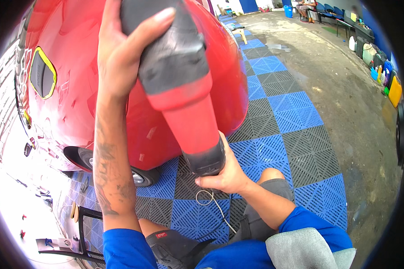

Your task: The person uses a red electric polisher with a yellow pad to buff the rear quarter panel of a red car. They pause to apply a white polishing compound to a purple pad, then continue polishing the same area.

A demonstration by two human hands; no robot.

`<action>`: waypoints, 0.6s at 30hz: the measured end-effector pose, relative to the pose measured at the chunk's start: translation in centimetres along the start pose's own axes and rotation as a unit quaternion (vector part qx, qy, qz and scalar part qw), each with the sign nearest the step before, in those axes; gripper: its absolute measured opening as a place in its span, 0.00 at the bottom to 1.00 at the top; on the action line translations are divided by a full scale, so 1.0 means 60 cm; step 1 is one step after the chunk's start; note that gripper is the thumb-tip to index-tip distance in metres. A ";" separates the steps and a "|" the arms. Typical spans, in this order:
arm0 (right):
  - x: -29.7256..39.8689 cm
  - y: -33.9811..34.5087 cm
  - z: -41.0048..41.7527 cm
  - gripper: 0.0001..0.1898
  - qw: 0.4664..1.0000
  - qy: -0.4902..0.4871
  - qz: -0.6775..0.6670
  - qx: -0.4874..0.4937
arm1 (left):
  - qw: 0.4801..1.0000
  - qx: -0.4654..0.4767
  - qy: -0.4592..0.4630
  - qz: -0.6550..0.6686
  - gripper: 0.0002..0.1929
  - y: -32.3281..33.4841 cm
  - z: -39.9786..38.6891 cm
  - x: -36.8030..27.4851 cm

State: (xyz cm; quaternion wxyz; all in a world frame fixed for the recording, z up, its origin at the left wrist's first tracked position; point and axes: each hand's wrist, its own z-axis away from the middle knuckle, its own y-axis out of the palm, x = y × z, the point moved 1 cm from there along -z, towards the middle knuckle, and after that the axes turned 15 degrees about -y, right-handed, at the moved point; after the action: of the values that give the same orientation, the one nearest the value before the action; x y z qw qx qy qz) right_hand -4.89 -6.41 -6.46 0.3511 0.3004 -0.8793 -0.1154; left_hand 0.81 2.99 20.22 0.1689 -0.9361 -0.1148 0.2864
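A red and black power polisher stretches across the middle of the view in front of a glossy red car. Around its black head end, my left hand is clasped, with the thumb lying across the top. My right hand grips the black rear end of the body, nearer to me. The working face of the tool is hidden, so I cannot tell whether it touches the paint. A pale power cord loops below my right hand.
Blue and grey slatted tiles cover the floor beside the car. A grey cloth hangs by my right sleeve. At lower left stands a black-framed cart with bottles. Several jugs and bottles line the right wall; a person sits far back.
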 end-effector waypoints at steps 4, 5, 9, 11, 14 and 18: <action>0.064 0.016 -0.042 0.37 0.995 0.038 -0.090 -0.005 | 0.998 0.058 -0.003 0.006 0.37 0.026 -0.045 -0.065; 0.077 0.004 -0.049 0.35 0.995 0.052 -0.091 -0.004 | 0.998 0.057 0.005 -0.006 0.37 0.042 -0.059 -0.062; 0.115 0.000 -0.074 0.37 0.983 0.090 -0.154 0.039 | 0.994 0.079 0.018 -0.077 0.37 0.034 -0.123 -0.074; 0.112 -0.031 -0.065 0.34 0.981 0.108 -0.161 0.014 | 0.993 0.104 0.001 -0.058 0.37 0.075 -0.146 -0.031; 0.099 -0.020 -0.049 0.24 0.965 0.109 -0.238 -0.001 | 0.978 0.129 0.006 -0.162 0.38 0.098 -0.136 -0.051; 0.062 -0.049 0.004 0.22 0.940 0.127 -0.316 -0.028 | 0.961 0.192 -0.041 -0.194 0.37 0.178 -0.124 -0.007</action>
State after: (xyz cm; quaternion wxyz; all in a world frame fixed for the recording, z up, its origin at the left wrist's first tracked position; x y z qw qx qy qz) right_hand -5.89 -11.04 -5.83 0.4131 0.5652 -0.6838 -0.2058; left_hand 6.01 -8.79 22.16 0.3933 -0.8331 -0.2441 0.3027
